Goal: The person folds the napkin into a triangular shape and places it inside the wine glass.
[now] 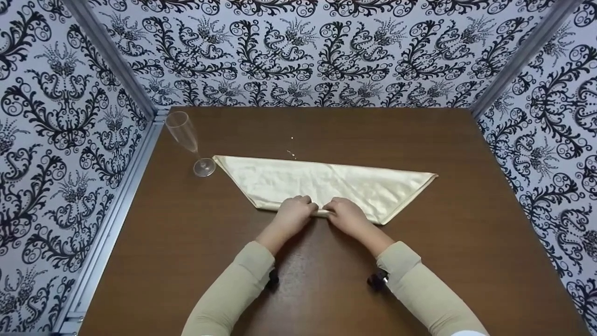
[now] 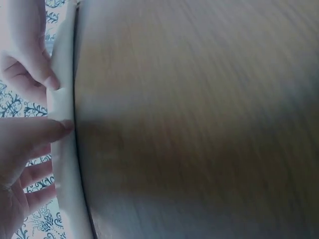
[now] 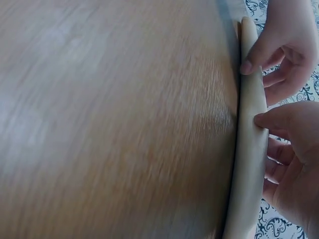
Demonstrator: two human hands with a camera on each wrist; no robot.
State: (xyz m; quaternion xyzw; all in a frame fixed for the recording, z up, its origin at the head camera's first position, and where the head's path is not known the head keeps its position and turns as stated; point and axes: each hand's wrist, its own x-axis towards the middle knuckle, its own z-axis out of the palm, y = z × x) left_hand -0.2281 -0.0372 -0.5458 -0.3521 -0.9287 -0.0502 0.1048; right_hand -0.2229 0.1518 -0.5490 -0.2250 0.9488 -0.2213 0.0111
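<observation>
A shiny cream satin napkin lies on the table, folded into a long shape with slanted ends. Along its near edge runs a narrow rolled band. My left hand pinches this band just left of its middle, thumb on the near side. Close beside it, my right hand pinches the same band. In the left wrist view, the left thumb presses the roll while other fingers reach behind it. The right wrist view shows the right thumb against the roll too, with fingertips partly hidden behind.
A clear stemmed flute glass stands at the back left, its foot near the napkin's left corner. Small pale specks lie behind the napkin on the brown table. Patterned walls enclose the back and sides.
</observation>
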